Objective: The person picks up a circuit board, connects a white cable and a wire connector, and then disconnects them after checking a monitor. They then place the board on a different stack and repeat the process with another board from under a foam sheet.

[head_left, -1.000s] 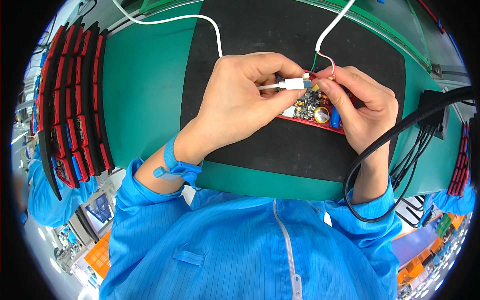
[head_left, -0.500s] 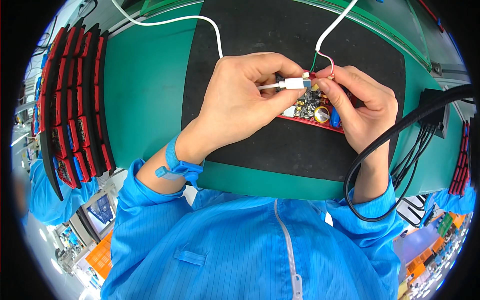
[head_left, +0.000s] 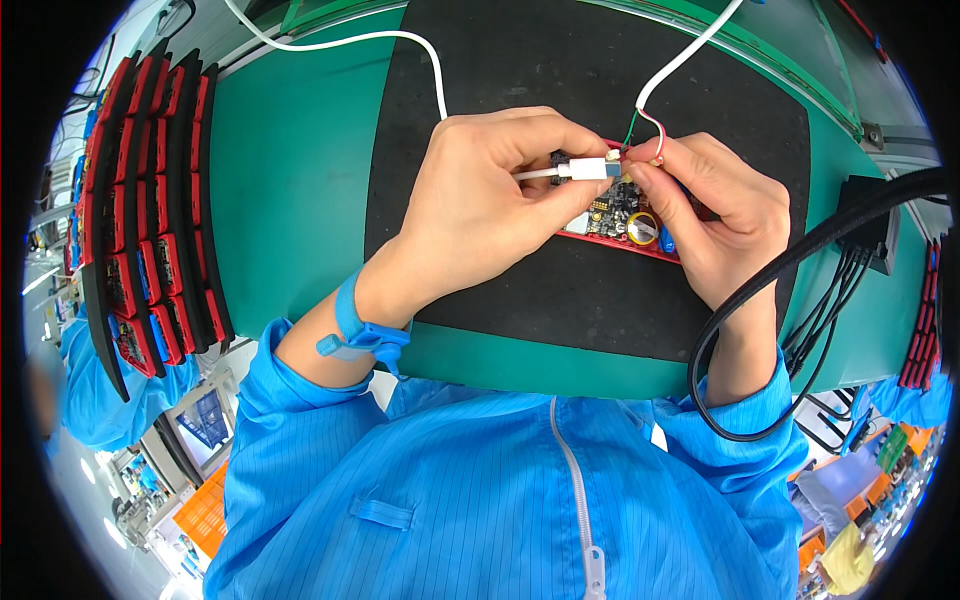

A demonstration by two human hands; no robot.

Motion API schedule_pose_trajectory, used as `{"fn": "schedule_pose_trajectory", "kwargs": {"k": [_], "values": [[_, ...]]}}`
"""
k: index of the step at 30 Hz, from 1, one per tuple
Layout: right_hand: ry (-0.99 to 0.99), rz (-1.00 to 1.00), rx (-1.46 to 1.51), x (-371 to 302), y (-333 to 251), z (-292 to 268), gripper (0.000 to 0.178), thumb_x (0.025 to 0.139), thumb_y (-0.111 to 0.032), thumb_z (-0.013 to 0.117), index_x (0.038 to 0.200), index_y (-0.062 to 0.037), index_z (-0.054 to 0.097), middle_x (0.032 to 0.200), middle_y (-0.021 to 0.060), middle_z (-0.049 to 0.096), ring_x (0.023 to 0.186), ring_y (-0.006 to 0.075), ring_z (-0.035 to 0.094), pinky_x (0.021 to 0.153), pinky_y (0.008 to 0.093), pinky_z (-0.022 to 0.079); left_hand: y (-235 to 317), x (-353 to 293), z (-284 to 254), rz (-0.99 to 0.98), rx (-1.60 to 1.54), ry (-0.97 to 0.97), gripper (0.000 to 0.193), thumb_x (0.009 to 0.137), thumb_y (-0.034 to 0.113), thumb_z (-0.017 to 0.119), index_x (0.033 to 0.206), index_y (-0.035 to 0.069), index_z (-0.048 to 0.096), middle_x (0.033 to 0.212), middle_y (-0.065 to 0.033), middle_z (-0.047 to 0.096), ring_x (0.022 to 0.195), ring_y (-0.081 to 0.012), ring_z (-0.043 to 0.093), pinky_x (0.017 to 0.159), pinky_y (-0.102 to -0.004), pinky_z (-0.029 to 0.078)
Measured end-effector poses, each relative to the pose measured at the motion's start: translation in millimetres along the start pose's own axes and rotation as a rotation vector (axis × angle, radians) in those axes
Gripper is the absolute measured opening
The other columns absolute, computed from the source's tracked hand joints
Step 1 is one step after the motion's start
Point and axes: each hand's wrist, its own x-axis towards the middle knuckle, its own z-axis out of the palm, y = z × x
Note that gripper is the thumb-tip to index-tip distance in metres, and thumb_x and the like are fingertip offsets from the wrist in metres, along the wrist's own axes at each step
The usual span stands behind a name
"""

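My left hand (head_left: 475,195), a blue strap round its wrist, is closed with thumb and fingers on a white USB plug (head_left: 585,169). The plug points right, over a circuit board (head_left: 612,212) in a red frame (head_left: 622,242). On the board are a round coin cell (head_left: 643,229) and a blue part (head_left: 668,240). My right hand (head_left: 728,205) pinches the end of a white cable (head_left: 675,68) that splits into thin green, red and white wires. Its fingertips almost meet the plug's tip and hide the wire end. A small white connector (head_left: 613,155) shows above the plug.
Under the board lies a black mat (head_left: 560,310) on a green table (head_left: 290,200). Black racks (head_left: 150,210) of red-framed boards stand at left. A thick black cable (head_left: 735,310) loops beside my right forearm, near a black box (head_left: 868,222). Blue-sleeved people show at both sides.
My right hand has shifted slightly left and down, closer to the plug, and covers more of the blue part. Its white cable swings a little right. My left hand stays nearly still.
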Motion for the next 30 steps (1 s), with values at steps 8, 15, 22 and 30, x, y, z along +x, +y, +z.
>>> {"fn": "schedule_pose_trajectory", "kwargs": {"k": [8,15,22,30], "values": [[-0.005,-0.018,-0.019,-0.3,1.2,-0.9,0.013,0.073,0.001,0.073,0.085,0.0032,0.068,0.073,0.0129,0.065,0.062,0.0245,0.062,0.056,0.0314,0.048,-1.5,0.6,0.6,0.041,0.019,-0.007,0.016,0.079,-0.009,0.068,0.095,-0.006,0.067,0.09,-0.0081,0.066,0.083,-0.0105,0.064,0.07,-0.0201,0.054],[-0.005,-0.017,-0.008,0.0,0.7,-0.1,0.014,0.073,0.001,0.073,0.086,0.0029,0.068,0.074,0.0131,0.065,0.063,0.0247,0.062,0.056,0.0313,0.048,-2.8,0.3,-0.4,0.059,0.04,-0.013,0.018,0.079,-0.01,0.067,0.096,-0.006,0.067,0.091,-0.0087,0.066,0.084,-0.011,0.065,0.07,-0.0202,0.054],[-0.006,-0.019,-0.019,-0.3,0.8,-0.1,0.014,0.073,0.001,0.073,0.086,0.0029,0.068,0.074,0.0131,0.066,0.064,0.0248,0.063,0.056,0.031,0.049,-3.3,0.7,-0.6,0.071,0.06,-0.01,0.018,0.079,-0.009,0.068,0.096,-0.006,0.067,0.09,-0.0084,0.066,0.083,-0.0107,0.065,0.068,-0.0198,0.053],[-0.002,-0.027,-0.021,-0.8,1.6,0.2,0.014,0.073,0.001,0.073,0.086,0.0029,0.068,0.074,0.0134,0.066,0.064,0.0254,0.064,0.057,0.031,0.049,-2.8,0.4,0.4,0.062,0.043,-0.007,0.017,0.079,-0.009,0.068,0.096,-0.007,0.067,0.09,-0.0084,0.066,0.082,-0.0106,0.065,0.068,-0.0198,0.053]]}}
